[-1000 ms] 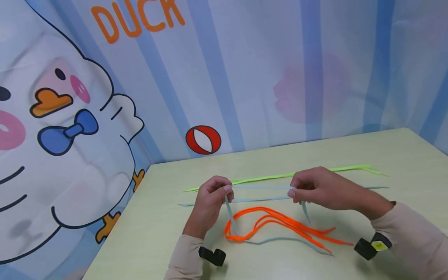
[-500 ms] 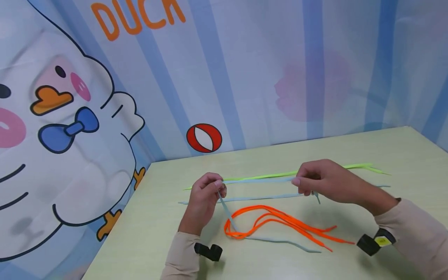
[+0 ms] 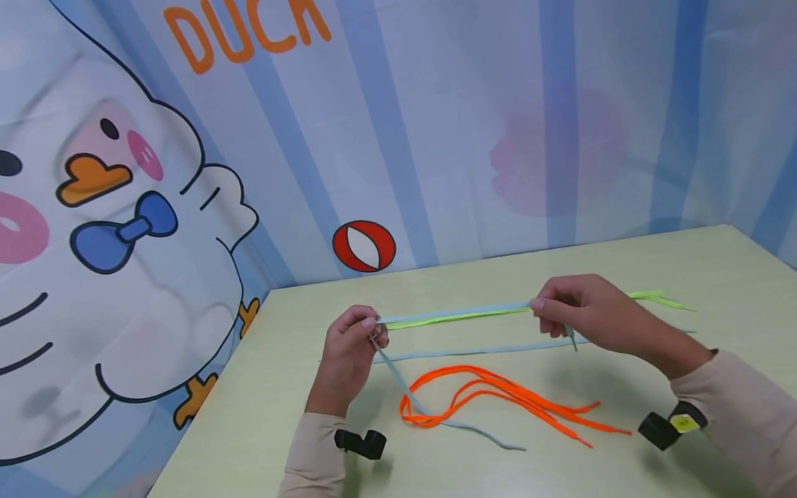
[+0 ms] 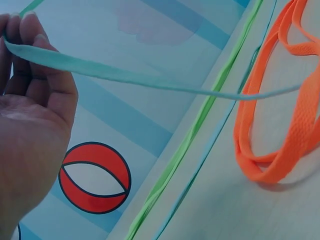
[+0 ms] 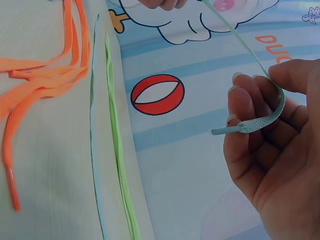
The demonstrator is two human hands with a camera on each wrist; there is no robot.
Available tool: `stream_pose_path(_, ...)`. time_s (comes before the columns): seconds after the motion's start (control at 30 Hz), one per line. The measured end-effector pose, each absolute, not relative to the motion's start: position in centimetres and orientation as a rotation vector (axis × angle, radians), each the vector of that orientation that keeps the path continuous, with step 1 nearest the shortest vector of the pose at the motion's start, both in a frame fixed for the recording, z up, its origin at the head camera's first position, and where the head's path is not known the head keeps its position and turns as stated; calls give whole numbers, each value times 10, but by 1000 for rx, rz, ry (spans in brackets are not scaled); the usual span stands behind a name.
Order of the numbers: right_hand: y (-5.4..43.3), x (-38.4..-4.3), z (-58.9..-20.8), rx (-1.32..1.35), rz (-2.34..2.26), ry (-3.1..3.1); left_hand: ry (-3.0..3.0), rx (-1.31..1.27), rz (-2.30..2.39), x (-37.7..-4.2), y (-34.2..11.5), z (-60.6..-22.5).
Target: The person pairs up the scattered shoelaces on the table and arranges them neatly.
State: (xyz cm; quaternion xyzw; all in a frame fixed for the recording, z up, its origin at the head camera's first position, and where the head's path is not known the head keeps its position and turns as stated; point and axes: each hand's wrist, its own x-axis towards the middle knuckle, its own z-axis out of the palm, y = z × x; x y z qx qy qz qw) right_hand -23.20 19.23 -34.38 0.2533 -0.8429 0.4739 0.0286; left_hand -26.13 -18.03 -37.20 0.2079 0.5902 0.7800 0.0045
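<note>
A light blue shoelace (image 3: 454, 311) is stretched between my two hands above the table. My left hand (image 3: 349, 346) pinches it at the left, and its long tail (image 4: 135, 77) slants down across the orange laces to the table. Thumb and fingers of my right hand (image 3: 579, 304) pinch the lace near its other end, and the tipped end (image 5: 225, 131) curls over the fingers in the right wrist view. Right behind the stretched lace in the head view lies a yellow-green shoelace (image 3: 461, 318). A second light blue shoelace (image 3: 461, 353) lies straight on the table, nearer me.
A looped bundle of orange shoelaces (image 3: 486, 387) lies on the table in front, its tips pointing right. Behind the pale table (image 3: 249, 415) hangs a printed cloth backdrop (image 3: 448, 138) with a duck and a red-and-white ball.
Both hands have moved farther back and spread apart, so the lace between them is longer and tighter. Its loose tail has slid left across the table near the orange laces.
</note>
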Motion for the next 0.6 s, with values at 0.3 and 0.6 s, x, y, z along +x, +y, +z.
stream_pose_path(0.3, 202, -241, -349, 688, 1470, -2591, 1842, 592, 2504, -262, -191, -372)
stream_pose_path(0.6, 215, -248, -352, 594, 1436, -2582, 1773, 665, 2563, -265, -204, -375)
